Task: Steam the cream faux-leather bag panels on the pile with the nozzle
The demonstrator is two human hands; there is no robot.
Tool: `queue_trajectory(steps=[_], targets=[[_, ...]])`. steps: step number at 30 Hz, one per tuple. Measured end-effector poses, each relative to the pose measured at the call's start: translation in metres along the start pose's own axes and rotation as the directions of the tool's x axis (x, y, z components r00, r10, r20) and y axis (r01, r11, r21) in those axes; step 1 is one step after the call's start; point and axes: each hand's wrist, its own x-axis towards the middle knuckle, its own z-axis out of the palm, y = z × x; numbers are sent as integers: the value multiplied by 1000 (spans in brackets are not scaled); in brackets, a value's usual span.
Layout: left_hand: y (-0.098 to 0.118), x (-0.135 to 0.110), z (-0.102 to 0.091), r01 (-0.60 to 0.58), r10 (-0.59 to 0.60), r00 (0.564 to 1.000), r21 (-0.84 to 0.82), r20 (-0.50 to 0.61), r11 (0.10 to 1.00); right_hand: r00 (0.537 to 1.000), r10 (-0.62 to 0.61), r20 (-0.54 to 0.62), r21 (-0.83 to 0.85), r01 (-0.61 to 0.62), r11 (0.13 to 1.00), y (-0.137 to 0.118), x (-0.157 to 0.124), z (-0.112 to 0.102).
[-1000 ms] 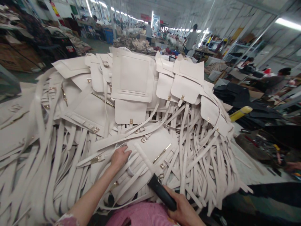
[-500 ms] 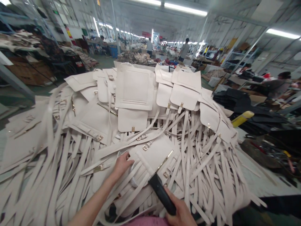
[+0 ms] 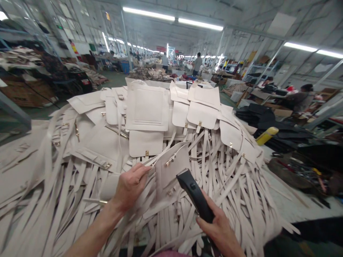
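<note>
A large heap of cream leather bag panels [image 3: 147, 107] and long dangling straps [image 3: 214, 171] covers the surface in front of the person, spilling toward its near edge. Small gold buckles dot the pile. To the right lie stacks of black material [image 3: 268, 117] and a yellow cylinder [image 3: 266, 135]. Behind, a long factory hall runs back under strip lights, with other people standing and sitting at distant stations.

Near the front of the heap, one cream panel [image 3: 171, 166] with a gold clasp is lifted clear of the others. It stands tilted, its upper edge slanting up to the right and its face turned toward the person. Loose straps crowd it on every side and hang below it.

The left hand [image 3: 131, 185] reaches in from the lower left, forearm bare, wrist slightly bent, its grip pinching the panel's left edge between thumb and fingertips.

The right hand [image 3: 218, 228] comes from the lower right, its grip clenched around the lower end of a black handheld tool [image 3: 195, 196]. The tool's long axis runs diagonally, its head pointing up and left, just beside the lower right part of the lifted panel; contact cannot be told.
</note>
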Motion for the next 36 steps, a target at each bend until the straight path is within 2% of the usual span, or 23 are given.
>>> queue_trajectory(steps=[2, 3, 5, 7, 8, 10, 12, 14, 17, 20, 23, 25, 28, 32, 36], targets=[[17, 8, -5, -129, 119, 989, 127, 86, 983, 995, -2, -103, -28, -1, 1000, 3, -4, -13], [24, 8, 4, -208, 179, 969, 176, 169, 962, 987, -4, -161, -41, -3, 999, 8, -7, -20], [33, -1, 42, -355, 252, 890, 232, 379, 905, 967, 9, -256, -62, -26, 998, 24, -13, -32], [35, -19, 97, -437, 226, 782, 252, 581, 863, 953, 60, -296, -64, -82, 995, 47, -20, -40], [34, -29, 125, -446, 182, 743, 274, 644, 852, 950, 91, -298, -55, -112, 992, 59, -24, -42], [30, -48, 169, -435, 118, 724, 317, 680, 843, 950, 153, -273, -20, -165, 986, 81, -32, -40], [26, -60, 192, -418, 85, 733, 347, 675, 840, 952, 205, -226, 34, -203, 979, 97, -40, -34], [22, -66, 198, -420, 76, 730, 358, 679, 834, 957, 235, -168, 95, -222, 970, 104, -46, -27], [17, -68, 191, -438, 81, 721, 362, 688, 823, 977, 212, -18, 143, -208, 968, 103, -52, -18], [12, -68, 186, -408, 48, 731, 379, 681, 831, 980, 157, 119, 89, -168, 982, 102, -48, -8], [4, -62, 185, -385, 23, 704, 354, 710, 853, 969, 163, 184, 51, -175, 983, 108, -36, 7], [-2, -56, 183, -390, 35, 686, 327, 726, 861, 965, 169, 201, 84, -189, 978, 113, -26, 17], [-9, -45, 177, -383, 45, 683, 305, 729, 872, 970, 168, 175, 189, -201, 961, 117, -18, 22], [-12, -43, 172, -384, 66, 683, 281, 728, 879, 970, 222, 96, 255, -239, 937, 114, -21, 6], [-11, -49, 173, -384, 74, 699, 286, 711, 878, 963, 233, 135, 242, -260, 935, 109, -26, -2]])
